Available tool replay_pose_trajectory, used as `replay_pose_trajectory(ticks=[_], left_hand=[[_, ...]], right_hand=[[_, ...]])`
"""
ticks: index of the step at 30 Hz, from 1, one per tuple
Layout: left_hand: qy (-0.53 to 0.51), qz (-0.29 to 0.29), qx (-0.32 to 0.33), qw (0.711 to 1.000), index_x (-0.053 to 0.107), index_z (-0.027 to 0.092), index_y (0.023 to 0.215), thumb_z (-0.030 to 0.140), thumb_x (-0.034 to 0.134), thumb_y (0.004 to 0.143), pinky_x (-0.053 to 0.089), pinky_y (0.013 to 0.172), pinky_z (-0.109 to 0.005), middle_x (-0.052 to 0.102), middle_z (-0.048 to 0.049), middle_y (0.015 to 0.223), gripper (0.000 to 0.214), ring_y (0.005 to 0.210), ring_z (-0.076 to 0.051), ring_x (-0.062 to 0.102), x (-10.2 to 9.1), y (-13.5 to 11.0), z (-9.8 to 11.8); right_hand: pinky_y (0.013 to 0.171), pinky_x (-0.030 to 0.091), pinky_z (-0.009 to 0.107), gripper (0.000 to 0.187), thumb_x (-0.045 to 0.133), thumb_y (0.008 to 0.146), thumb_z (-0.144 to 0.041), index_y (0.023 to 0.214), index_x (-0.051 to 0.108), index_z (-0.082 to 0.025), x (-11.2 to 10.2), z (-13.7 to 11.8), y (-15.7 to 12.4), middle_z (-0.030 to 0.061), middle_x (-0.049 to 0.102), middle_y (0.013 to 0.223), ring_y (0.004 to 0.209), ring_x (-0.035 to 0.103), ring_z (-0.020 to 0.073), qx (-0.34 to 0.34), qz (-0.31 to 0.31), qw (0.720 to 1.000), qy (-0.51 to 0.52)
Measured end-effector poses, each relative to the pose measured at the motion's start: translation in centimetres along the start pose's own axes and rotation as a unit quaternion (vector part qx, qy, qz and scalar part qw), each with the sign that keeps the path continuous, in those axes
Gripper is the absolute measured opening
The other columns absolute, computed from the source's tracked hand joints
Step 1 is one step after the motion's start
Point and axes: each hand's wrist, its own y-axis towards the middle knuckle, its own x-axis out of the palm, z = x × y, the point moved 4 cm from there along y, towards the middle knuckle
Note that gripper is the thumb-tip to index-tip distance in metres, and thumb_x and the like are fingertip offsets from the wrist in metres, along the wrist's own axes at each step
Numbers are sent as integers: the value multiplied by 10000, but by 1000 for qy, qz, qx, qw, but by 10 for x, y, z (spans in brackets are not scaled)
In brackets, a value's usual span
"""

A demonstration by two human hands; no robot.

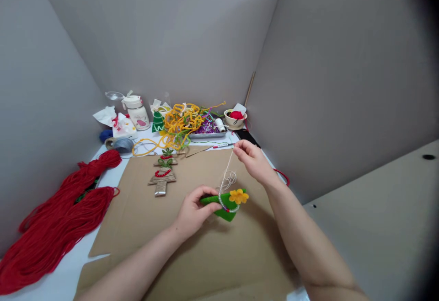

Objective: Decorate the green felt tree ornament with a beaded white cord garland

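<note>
My left hand [197,212] is closed on a green felt Christmas tree [227,215] with a yellow flower [238,196] at its tip. The tree is tilted above the cardboard. A string of small clear beads [234,209], with a red and a purple one among them, lies across the tree. From it a white thread [228,166] rises, pulled taut, to my right hand [252,159], which pinches its upper end. A loose tangle of the thread hangs behind the tree.
Cardboard [137,218] covers the table. Two twine-wrapped trees [163,175] lie on it, left of centre. Red yarn [58,228] is spread along the left. Behind are a white bottle [137,113], orange yarn [183,122], a bead tray [207,135] and a bowl [235,121]. Grey panels stand around.
</note>
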Motion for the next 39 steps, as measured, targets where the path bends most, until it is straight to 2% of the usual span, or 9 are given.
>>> replay_pose_trajectory(ticks=[5, 10, 22, 27, 34, 39], left_hand=[[-40, 71, -17, 997, 637, 176, 878, 265, 751, 635, 489, 731, -253, 649, -15, 859, 284, 798, -147, 587, -9, 6, -4], [-75, 107, -8, 991, 635, 183, 928, 265, 748, 645, 490, 762, -266, 658, -21, 906, 315, 825, -151, 597, -16, 11, -10], [-126, 145, 8, 981, 624, 184, 933, 230, 750, 642, 482, 743, -233, 660, -3, 892, 321, 810, -125, 601, -20, 16, -12], [-126, 161, 16, 979, 617, 176, 940, 234, 748, 642, 493, 742, -263, 658, -19, 910, 330, 812, -145, 610, -23, 17, -12], [-97, 175, 46, 979, 643, 190, 1083, 240, 728, 661, 463, 909, -341, 637, -80, 1157, 434, 1054, -214, 583, -28, 21, -5], [-128, 186, 34, 974, 662, 185, 1069, 245, 741, 649, 461, 932, -370, 650, -80, 1148, 431, 1033, -224, 607, -31, 23, -11]], right_hand=[[575, 308, 212, 197, 462, 868, -370, 806, 489, -185, -1, 20, -8, -15, 428, 717, 620, 355, 107, 19, 31, 999, 29], [564, 304, 209, 214, 460, 872, -394, 803, 475, -192, -5, 32, -20, -18, 418, 721, 614, 349, 107, 50, 39, 998, 26], [600, 335, 228, 216, 466, 867, -402, 811, 464, -194, -4, 37, -50, -17, 407, 715, 636, 370, 119, 86, 59, 993, 50], [589, 328, 230, 218, 468, 872, -410, 826, 470, -198, -3, 42, -60, -19, 406, 722, 633, 370, 119, 103, 66, 991, 48], [573, 319, 230, 236, 451, 878, -432, 833, 469, -200, 5, 39, -73, -11, 405, 708, 625, 361, 128, 111, 44, 991, 62], [571, 308, 225, 221, 446, 884, -419, 835, 467, -205, 12, 33, -82, -12, 406, 715, 628, 359, 126, 119, 19, 989, 80]])
